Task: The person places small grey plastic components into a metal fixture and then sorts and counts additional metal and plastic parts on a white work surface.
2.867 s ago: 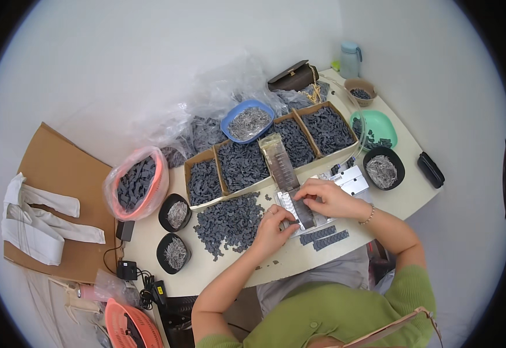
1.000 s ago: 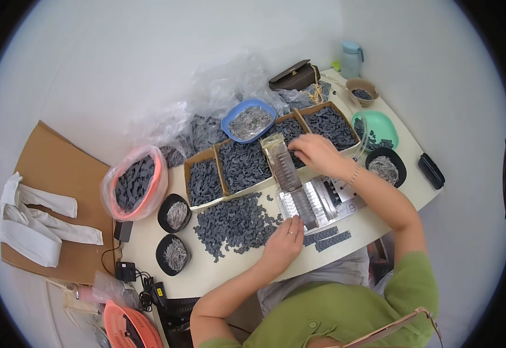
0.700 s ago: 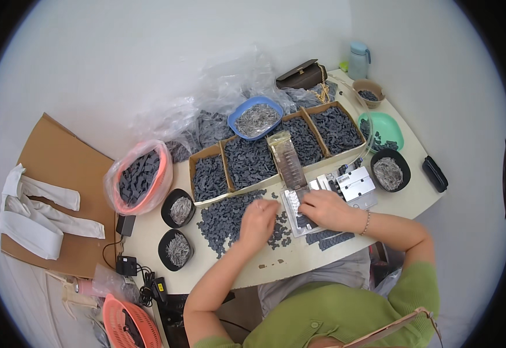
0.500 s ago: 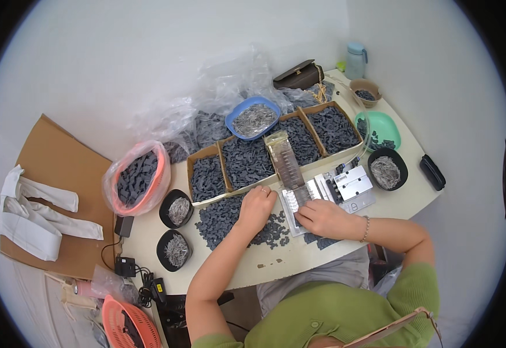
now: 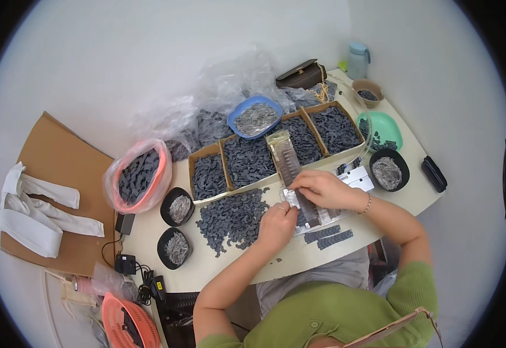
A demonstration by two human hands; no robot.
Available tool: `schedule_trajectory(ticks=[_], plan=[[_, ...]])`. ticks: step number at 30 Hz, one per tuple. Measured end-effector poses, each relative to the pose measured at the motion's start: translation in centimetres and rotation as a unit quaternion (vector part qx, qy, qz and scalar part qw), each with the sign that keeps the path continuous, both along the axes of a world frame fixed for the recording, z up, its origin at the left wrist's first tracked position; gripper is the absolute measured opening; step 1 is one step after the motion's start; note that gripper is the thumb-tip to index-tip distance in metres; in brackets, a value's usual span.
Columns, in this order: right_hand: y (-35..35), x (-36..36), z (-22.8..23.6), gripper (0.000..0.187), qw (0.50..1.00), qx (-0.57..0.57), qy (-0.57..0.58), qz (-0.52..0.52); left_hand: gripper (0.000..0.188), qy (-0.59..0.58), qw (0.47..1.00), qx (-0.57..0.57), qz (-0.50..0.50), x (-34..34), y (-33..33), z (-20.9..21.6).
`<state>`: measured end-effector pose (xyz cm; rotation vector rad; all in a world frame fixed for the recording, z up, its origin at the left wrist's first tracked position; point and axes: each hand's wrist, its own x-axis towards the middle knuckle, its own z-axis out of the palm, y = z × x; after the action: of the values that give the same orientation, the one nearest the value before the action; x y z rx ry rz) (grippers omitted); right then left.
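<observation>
Dark grey small plastic parts (image 5: 234, 217) lie heaped on the table left of a metal fixture (image 5: 354, 178). A long clear plastic tray (image 5: 288, 159) with dark rows in it runs from the cardboard boxes onto the fixture. My left hand (image 5: 277, 225) is closed, fingertips bunched at the fixture's left edge; what they hold, if anything, is too small to make out. Over the tray, my right hand (image 5: 324, 190) has thumb and fingers pinched together, and anything between them is hidden. Two strips of joined dark parts (image 5: 335, 239) rest at the fixture's near side.
Cardboard boxes (image 5: 208, 198) of dark parts line the back, with a blue tray (image 5: 255, 136) of metal pins on top. Black bowls of pins stand left (image 5: 175, 249) and right (image 5: 405, 168). Beyond are a green tray (image 5: 397, 130), a pink basket (image 5: 163, 174) and a black case (image 5: 433, 173).
My left hand has moved right and nearer, from the heap to the fixture's left edge. My right hand has moved farther away, up along the tray, uncovering the dark strips.
</observation>
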<state>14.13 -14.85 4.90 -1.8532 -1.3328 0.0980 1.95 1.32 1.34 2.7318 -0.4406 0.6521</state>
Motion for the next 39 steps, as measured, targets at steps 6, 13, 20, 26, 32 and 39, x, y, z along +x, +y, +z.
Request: schedule_trajectory(ticks=[6, 13, 20, 26, 32, 39], plan=[[3.1, 0.2, 0.1, 0.02, 0.992, -0.047, -0.117, 0.032, 0.042, 0.074, 0.968, 0.223, 0.085, -1.8, -3.7, 0.1], [9.0, 0.0, -3.5, 0.009, 0.916, -0.131, -0.379, 0.0, 0.043, 0.096, 0.985, 0.118, 0.084, -2.7, -3.3, 1.7], [8.9, -1.2, -4.1, 0.008, 0.934, -0.094, -0.344, -0.005, 0.011, 0.062, 0.977, 0.093, 0.184, -2.2, 6.2, 2.5], [6.8, -1.6, -2.0, 0.008, 0.965, -0.085, -0.246, 0.029, 0.013, -0.01, 0.99, 0.001, 0.14, -0.1, 8.4, 1.3], [0.9, 0.4, 0.1, 0.016, 0.994, -0.098, -0.048, 0.014, 0.016, 0.033, 0.992, 0.03, 0.119, 0.6, 6.4, 1.6], [0.2, -2.0, -3.2, 0.014, 0.975, -0.036, -0.219, 0.002, 0.014, 0.136, 0.964, -0.226, 0.029, 0.7, 4.4, 2.8]])
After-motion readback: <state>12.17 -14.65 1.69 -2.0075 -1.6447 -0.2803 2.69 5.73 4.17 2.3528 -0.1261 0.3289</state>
